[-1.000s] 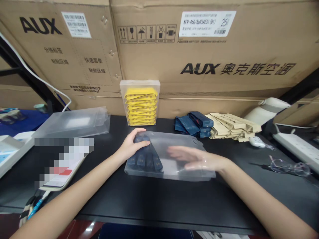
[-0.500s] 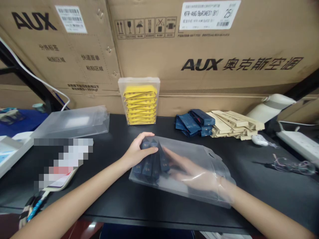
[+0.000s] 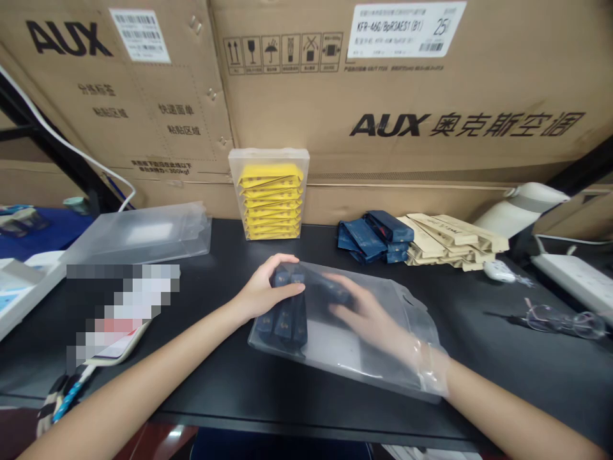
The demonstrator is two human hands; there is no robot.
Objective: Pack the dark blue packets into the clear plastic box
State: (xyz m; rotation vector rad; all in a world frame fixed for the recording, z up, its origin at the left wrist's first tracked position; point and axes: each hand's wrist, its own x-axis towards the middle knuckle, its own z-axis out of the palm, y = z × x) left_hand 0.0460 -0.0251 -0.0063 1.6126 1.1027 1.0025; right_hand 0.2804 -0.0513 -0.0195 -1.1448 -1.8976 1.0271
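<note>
1. Frosted plastic is forming the flat box (image 3: 364,345) lying at the centre of the frame on the black desk (image 3: 268,390), its open end pointing to the lower right.
2. Dark blue sachets (image 3: 285,316) are sitting inside the box at its closed left end, packed side by side in a row.
3. Left hand (image 3: 265,291) is resting on the outside of the box at that left end, fingers curled over the top of the sachets and pressing on the plastic wall; its grip is bent round the box end.
4. Right hand (image 3: 371,316) is reaching inside the box through the open end, seen through the cloudy wall; its fingers are lying loosely spread against a dark sachet just right of the row, and whether they are pinching it I cannot tell.
5. Standing upright at the upper centre, a clear case (image 3: 269,195) is holding a stack of yellow sachets (image 3: 271,204).
6. Lying at the centre left, an empty-looking frosted box (image 3: 143,233) is resting on the desk.
7. Loose blue sachets (image 3: 373,237) and tan sachets (image 3: 453,241) are piling up at the upper right, touching each other, before the cardboard cartons (image 3: 383,96).
</note>
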